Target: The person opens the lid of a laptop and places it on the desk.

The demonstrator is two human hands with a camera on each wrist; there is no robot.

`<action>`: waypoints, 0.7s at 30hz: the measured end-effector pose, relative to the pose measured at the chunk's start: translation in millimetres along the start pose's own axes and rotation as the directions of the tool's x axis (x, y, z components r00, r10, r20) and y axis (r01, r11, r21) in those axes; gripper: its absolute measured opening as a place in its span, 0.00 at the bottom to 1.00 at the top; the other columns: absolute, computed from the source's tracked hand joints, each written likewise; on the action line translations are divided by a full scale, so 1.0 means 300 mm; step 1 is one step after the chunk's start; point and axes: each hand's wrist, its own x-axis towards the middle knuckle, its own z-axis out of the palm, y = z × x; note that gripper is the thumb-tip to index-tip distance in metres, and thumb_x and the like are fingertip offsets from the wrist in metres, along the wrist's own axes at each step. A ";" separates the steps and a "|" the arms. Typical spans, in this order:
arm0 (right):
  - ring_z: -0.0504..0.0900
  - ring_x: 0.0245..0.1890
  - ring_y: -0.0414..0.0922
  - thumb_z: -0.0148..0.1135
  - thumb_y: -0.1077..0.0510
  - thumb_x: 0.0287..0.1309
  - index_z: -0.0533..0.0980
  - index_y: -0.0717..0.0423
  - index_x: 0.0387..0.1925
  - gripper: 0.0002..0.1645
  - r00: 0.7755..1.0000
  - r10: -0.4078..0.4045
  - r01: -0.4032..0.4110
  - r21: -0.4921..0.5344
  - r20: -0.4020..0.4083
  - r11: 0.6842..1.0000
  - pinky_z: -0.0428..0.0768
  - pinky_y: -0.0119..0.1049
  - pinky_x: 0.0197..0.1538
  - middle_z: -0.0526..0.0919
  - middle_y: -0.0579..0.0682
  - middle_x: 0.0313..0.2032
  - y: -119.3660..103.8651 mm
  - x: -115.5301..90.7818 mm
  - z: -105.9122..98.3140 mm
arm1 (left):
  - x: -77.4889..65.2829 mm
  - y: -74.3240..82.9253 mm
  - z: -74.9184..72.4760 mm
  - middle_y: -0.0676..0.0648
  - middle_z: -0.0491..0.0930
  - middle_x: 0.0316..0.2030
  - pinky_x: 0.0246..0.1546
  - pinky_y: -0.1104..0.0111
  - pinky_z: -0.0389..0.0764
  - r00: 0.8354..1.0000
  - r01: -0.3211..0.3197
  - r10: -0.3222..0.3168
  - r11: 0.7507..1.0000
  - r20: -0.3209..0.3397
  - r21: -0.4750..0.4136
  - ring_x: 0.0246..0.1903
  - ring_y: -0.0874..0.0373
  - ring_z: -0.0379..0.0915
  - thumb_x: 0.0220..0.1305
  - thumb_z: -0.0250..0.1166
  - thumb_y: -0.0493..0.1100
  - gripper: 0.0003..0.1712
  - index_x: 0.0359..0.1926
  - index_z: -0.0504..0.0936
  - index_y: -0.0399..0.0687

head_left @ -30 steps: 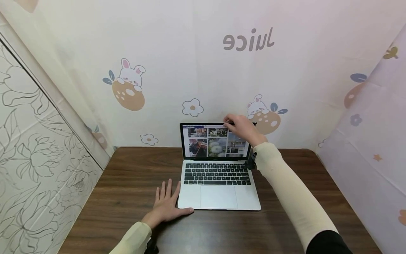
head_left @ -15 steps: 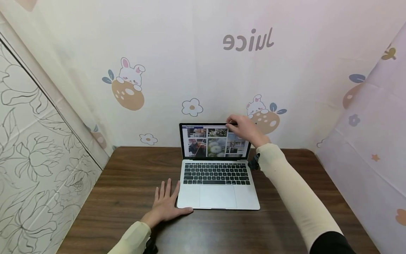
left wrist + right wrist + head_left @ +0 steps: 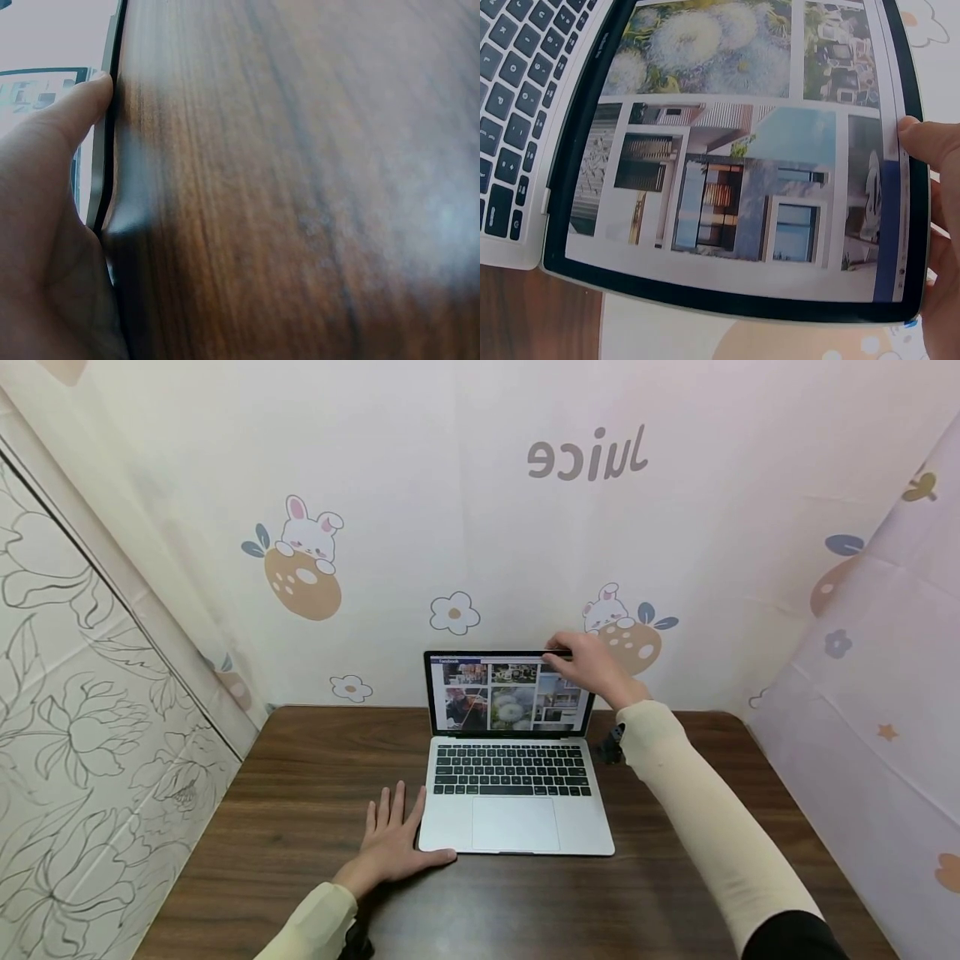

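An unfolded silver laptop sits on the wooden table, its lit screen filled with a grid of photos. My right hand holds the screen's top edge near the right corner. In the right wrist view the thumb lies on the front of the bezel, and the other fingers are behind it, partly hidden. My left hand rests by the laptop's front left corner with fingers straight and spread. Its thumb lies along the laptop's front edge.
The dark brown table extends around the laptop. Directly behind it hangs a pale curtain printed with rabbits and flowers. A panel with line-drawn flowers stands to the left.
My right hand has slid a little to the right along the screen's top edge, toward the corner. The left hand and the laptop stay where they were.
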 end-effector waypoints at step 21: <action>0.84 0.52 0.57 0.59 0.54 0.75 0.82 0.59 0.54 0.16 0.996 0.068 -0.066 0.022 -0.056 0.998 0.80 0.56 0.57 0.86 0.59 0.52 0.079 -0.094 -0.055 | 0.002 -0.001 -0.007 0.36 0.34 0.83 0.76 0.38 0.30 1.000 0.009 -0.010 1.000 0.021 0.018 0.81 0.34 0.24 0.44 0.58 0.91 0.75 0.84 0.46 0.58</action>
